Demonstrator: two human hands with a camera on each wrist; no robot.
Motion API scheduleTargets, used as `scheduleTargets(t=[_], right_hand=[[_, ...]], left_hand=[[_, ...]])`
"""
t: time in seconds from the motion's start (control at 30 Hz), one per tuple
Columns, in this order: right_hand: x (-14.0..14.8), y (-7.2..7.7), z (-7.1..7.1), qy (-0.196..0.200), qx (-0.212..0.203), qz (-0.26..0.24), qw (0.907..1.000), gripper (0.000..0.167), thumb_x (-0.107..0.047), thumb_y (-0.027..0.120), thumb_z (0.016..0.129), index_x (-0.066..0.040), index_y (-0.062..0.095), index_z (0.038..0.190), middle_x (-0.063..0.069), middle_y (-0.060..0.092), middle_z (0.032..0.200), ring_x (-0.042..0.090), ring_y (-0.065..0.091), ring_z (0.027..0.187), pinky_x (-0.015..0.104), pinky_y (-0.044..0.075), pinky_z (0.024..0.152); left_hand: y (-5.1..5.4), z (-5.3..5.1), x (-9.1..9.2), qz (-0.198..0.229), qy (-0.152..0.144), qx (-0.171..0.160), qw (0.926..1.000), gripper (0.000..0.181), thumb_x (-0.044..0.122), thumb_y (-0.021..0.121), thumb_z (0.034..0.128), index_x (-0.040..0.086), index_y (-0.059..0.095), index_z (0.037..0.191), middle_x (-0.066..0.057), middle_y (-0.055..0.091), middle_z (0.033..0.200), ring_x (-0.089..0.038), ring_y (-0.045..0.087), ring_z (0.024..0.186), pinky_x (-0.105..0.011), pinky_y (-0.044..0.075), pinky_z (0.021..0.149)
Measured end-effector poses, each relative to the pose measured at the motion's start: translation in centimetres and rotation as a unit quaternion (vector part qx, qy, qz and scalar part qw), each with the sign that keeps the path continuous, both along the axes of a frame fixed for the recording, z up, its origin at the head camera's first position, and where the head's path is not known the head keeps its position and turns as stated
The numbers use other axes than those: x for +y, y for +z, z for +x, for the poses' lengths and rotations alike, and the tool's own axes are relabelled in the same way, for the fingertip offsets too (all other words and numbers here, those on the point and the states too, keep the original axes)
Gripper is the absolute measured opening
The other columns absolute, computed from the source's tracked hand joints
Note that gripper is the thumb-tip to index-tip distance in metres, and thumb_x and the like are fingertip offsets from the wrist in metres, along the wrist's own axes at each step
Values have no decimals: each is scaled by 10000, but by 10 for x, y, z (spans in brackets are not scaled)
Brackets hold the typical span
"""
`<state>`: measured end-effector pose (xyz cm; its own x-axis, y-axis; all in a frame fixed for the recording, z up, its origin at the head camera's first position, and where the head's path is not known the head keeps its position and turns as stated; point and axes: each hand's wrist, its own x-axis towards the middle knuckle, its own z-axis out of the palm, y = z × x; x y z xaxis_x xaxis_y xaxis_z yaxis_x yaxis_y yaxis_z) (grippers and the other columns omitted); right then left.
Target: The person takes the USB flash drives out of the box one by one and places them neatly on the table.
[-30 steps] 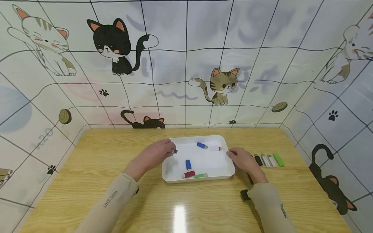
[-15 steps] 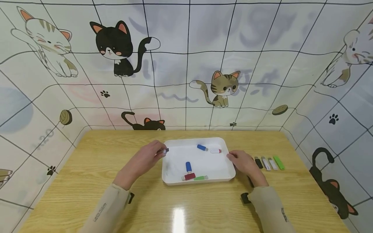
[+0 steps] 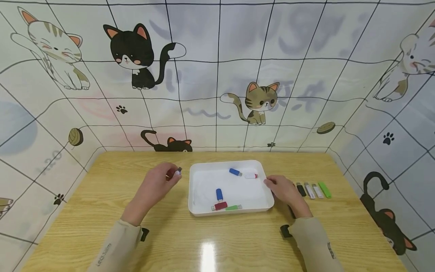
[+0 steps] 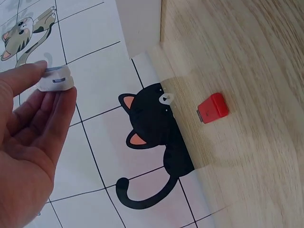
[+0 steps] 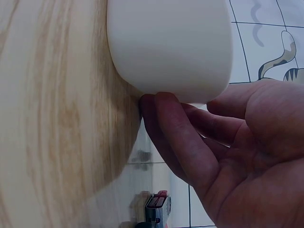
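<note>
My left hand [image 3: 153, 189] pinches a white USB stick [image 4: 57, 80] between thumb and fingers, raised above the table left of the white tray [image 3: 204, 166]. Below it in the left wrist view, a red USB stick [image 4: 213, 108] lies on the wood; the hand hides it from the head view. My right hand [image 3: 282, 188] holds the tray's right end, fingertips against the outer wall [image 5: 168, 52]. Inside the tray lie a blue USB stick [image 3: 234, 172], a white and red one [image 3: 251, 176], a second blue one [image 3: 219, 194], a dark red one [image 3: 220, 206] and a green one [image 3: 233, 207].
Right of the right hand, several USB sticks stand in a row: a black one [image 3: 301, 189], two white ones and a bright green one [image 3: 324, 189]. Cat-print cloth [image 3: 200, 75] walls the table [image 3: 183, 241] at the back and sides.
My left hand has carried the white USB stick leftward, out from over the tray to beyond its left rim. The right hand stays at the tray's right end.
</note>
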<state>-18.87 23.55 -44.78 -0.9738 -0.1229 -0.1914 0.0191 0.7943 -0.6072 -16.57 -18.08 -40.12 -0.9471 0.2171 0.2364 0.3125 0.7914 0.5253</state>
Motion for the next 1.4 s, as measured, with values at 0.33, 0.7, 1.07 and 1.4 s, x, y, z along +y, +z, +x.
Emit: scheduleTargets(t=[0.33, 0.7, 1.07, 1.4], right_hand=[[1, 1, 0, 59, 57, -8, 10000, 421, -236, 507, 1094, 82, 616, 1347, 246, 654, 1283, 333, 614, 1081, 532, 509, 946], [1, -3, -1, 49, 78, 15, 10000, 433, -237, 501, 1091, 86, 608, 1358, 261, 639, 1317, 362, 611, 1130, 549, 500, 980], [2, -4, -1, 40, 85, 19, 10000, 418, -229, 500, 1093, 78, 618, 1349, 243, 661, 1279, 324, 621, 1056, 517, 517, 922], [2, -5, -3, -1, -11, -3, 10000, 420, -227, 493, 1095, 82, 611, 1355, 230, 663, 1258, 297, 598, 1000, 484, 521, 881]], left_hand=[[4, 3, -17, -36, 722, 25, 9974, 192, 183, 727, 964, 16, 711, 1057, -49, 666, 880, -214, 622, 791, -345, 528, 679], [3, 8, -34, -235, 934, -473, 9942, 174, 136, 679, 954, -37, 692, 972, -73, 660, 812, -201, 539, 688, -324, 441, 614], [-14, 0, -51, -549, 1087, -1022, 9873, 224, 142, 698, 954, -78, 695, 911, -102, 677, 785, -194, 536, 635, -297, 438, 548], [-24, -7, -59, -792, 1145, -1516, 9786, 267, 172, 694, 964, 1, 701, 759, -41, 657, 688, -172, 550, 601, -285, 447, 524]])
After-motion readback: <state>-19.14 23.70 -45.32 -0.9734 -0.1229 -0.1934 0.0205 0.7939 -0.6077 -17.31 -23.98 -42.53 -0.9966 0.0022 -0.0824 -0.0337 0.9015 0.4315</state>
